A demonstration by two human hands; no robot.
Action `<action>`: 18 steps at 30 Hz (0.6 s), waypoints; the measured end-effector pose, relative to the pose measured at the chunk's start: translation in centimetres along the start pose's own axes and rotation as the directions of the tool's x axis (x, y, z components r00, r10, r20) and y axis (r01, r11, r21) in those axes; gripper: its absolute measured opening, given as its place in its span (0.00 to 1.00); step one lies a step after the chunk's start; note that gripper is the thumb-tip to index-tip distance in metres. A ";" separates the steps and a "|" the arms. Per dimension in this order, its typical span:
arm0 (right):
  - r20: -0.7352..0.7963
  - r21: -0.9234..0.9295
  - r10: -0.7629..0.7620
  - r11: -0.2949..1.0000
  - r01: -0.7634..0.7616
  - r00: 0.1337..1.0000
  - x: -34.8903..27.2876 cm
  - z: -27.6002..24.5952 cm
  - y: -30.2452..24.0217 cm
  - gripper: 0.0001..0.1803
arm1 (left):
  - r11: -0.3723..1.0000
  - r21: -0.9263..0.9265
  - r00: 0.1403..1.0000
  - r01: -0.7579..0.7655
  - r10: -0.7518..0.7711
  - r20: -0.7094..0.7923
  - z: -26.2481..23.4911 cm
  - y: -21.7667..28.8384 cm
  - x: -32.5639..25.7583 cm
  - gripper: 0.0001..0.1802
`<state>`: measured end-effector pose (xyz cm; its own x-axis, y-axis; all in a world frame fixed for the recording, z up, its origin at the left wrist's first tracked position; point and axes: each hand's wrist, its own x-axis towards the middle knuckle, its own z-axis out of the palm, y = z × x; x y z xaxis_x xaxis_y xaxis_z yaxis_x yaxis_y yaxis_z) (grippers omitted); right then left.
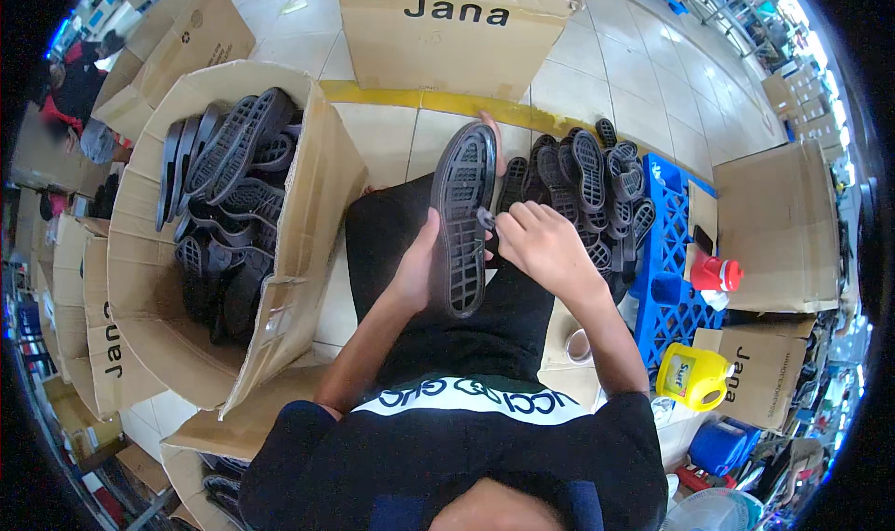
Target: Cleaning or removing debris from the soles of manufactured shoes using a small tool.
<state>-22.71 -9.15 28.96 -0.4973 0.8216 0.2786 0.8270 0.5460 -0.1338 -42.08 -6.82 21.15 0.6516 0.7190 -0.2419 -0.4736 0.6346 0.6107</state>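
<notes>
A long black shoe sole (463, 251), its open grid facing up, stands lengthwise in front of my body. My left hand (416, 272) grips it along the left edge, the thumb on the rim and the other fingers hidden beneath. At the opposite edge my right hand (548, 251) is closed in a pinch. A small dark grey piece (486, 219) sticks out from its fingertips against the sole's side; I cannot tell whether it is a tool or a strip of the sole.
A big open carton (322, 205) on the left holds several black soles (247, 149). More soles (589, 172) lie heaped at the right beside a blue pallet (667, 289). Also right are a red container (716, 272) and a yellow jug (695, 377). Another carton (447, 46) stands ahead.
</notes>
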 end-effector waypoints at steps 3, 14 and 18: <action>0.021 0.015 -0.050 0.999 0.049 0.999 -0.6 -0.5 -0.8 0.10 | 0.999 -0.007 0.999 -0.033 0.033 0.004 0.0 0.2 0.2 0.38; 0.153 0.303 -0.118 0.951 0.067 0.981 -3.7 0.7 -2.2 0.09 | 0.990 -0.058 0.991 -0.128 0.126 -0.039 0.0 1.4 1.5 0.39; 0.093 0.602 0.082 0.789 -0.121 0.992 -4.2 1.3 -2.6 0.09 | 0.987 -0.117 0.994 -0.111 0.110 -0.014 0.2 1.3 1.4 0.40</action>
<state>-23.10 -13.78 26.95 -0.4502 0.8751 0.1772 0.5551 0.4298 -0.7121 -41.70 -5.08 21.74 0.5874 0.7881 -0.1840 -0.6089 0.5801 0.5410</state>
